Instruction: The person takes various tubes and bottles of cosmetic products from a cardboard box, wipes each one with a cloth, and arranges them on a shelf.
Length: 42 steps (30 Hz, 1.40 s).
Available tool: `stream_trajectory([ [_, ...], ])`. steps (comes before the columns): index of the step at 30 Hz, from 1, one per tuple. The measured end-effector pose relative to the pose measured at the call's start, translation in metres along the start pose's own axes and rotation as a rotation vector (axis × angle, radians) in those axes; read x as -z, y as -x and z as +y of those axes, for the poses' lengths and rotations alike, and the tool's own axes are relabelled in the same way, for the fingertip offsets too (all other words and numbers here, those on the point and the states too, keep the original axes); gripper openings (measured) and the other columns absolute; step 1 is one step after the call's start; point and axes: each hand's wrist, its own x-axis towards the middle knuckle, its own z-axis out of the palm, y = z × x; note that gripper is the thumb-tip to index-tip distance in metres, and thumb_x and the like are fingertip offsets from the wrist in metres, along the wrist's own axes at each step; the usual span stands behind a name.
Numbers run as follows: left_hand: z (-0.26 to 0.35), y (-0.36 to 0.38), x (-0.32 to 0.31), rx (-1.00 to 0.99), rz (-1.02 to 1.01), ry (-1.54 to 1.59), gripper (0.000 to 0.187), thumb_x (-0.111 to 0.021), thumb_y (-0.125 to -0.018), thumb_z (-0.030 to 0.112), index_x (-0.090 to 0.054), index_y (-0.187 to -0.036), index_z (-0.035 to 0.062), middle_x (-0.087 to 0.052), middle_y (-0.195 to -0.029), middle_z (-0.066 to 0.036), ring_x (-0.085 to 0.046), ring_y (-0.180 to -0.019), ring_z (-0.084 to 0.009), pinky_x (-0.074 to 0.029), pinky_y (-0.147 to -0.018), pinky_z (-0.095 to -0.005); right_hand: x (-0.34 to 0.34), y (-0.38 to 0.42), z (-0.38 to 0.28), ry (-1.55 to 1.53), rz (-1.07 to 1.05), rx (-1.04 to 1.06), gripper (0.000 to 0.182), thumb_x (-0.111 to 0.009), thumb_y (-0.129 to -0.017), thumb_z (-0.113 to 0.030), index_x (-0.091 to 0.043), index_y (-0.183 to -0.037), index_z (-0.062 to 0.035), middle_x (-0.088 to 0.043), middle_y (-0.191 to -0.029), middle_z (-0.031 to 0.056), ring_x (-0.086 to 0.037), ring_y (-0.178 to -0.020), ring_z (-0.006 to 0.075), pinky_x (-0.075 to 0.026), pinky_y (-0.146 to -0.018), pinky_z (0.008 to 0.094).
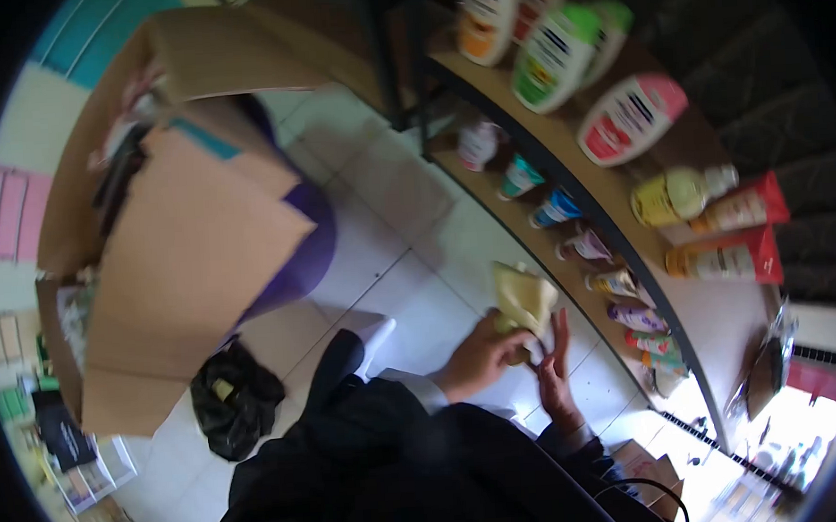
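Note:
My left hand [475,360] is closed around the lower end of a pale yellow item [524,298], wide at the top and narrower towards the fingers. Motion blur hides whether it is a tube or a folded cloth. Close by on the right, my right hand [557,386] has its fingers stretched up beside the item's lower end. Whether those fingertips touch it I cannot make out. Both hands are above the white tiled floor [415,299], just left of the lower shelf.
Curved shelves [549,145] on the right carry several lotion bottles [633,119] and tubes [725,256]. A large open cardboard box [191,263] stands left, over something purple [304,248]. A black plastic bag [236,398] lies on the floor. Another carton [647,476] is low on the right.

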Motion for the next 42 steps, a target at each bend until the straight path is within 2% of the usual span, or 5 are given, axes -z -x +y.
stream_trajectory([
  [4, 0.068, 0.027, 0.025, -0.055, 0.070, -0.169, 0.042, -0.055, -0.076, 0.006, -0.038, -0.115, -0.0010, -0.048, -0.099, -0.023, -0.052, -0.089, -0.0386, -0.044, -0.074, -0.0438, -0.049, 0.007, -0.018, -0.405, -0.128, -0.351, 0.060, -0.046, -0.089, -0.040, -0.028, -0.130, 0.0000, -0.044, -0.125, 0.0210, -0.046, -0.112, 0.0292, -0.038, -0.095, 0.0415],
  [12, 0.186, 0.083, 0.192, 0.238, 0.144, -0.090, 0.033, -0.064, -0.075, 0.016, -0.045, -0.100, 0.0055, -0.055, -0.092, -0.013, -0.057, -0.078, -0.0322, -0.048, -0.067, -0.0382, -0.155, 0.008, -0.132, -0.694, -0.248, -0.551, 0.066, -0.048, -0.082, -0.050, -0.038, -0.125, -0.0011, -0.048, -0.120, 0.0151, -0.046, -0.111, 0.0336, -0.039, -0.092, 0.0493],
  [19, 0.161, 0.144, 0.447, 0.339, 0.915, -0.839, 0.020, -0.057, -0.074, 0.010, -0.055, -0.094, 0.0067, -0.058, -0.084, -0.016, -0.056, -0.079, -0.0333, -0.046, -0.069, -0.0408, -0.226, -0.005, -0.202, -0.625, -0.239, -0.504, 0.064, -0.048, -0.082, -0.048, -0.039, -0.124, -0.0013, -0.049, -0.118, 0.0149, -0.047, -0.109, 0.0327, -0.040, -0.091, 0.0477],
  [32, -0.007, 0.151, 0.573, 1.084, 0.392, -0.896, 0.033, -0.060, -0.073, 0.023, -0.059, -0.104, 0.0116, -0.065, -0.084, -0.014, -0.063, -0.084, -0.0287, -0.048, -0.073, -0.0416, -0.263, -0.011, -0.242, -0.445, -0.098, -0.457, 0.060, -0.047, -0.083, -0.046, -0.041, -0.123, -0.0017, -0.051, -0.115, 0.0143, -0.050, -0.105, 0.0310, -0.042, -0.089, 0.0448],
  [42, -0.010, 0.151, 0.561, 1.000, -0.126, -0.777, 0.030, -0.057, -0.076, 0.028, -0.061, -0.103, 0.0171, -0.060, -0.109, -0.009, -0.057, -0.099, -0.0240, -0.036, -0.086, -0.0451, -0.286, -0.012, -0.258, -0.393, -0.098, -0.433, 0.057, -0.047, -0.083, -0.044, -0.042, -0.122, -0.0019, -0.053, -0.112, 0.0140, -0.053, -0.102, 0.0296, -0.043, -0.087, 0.0425],
])
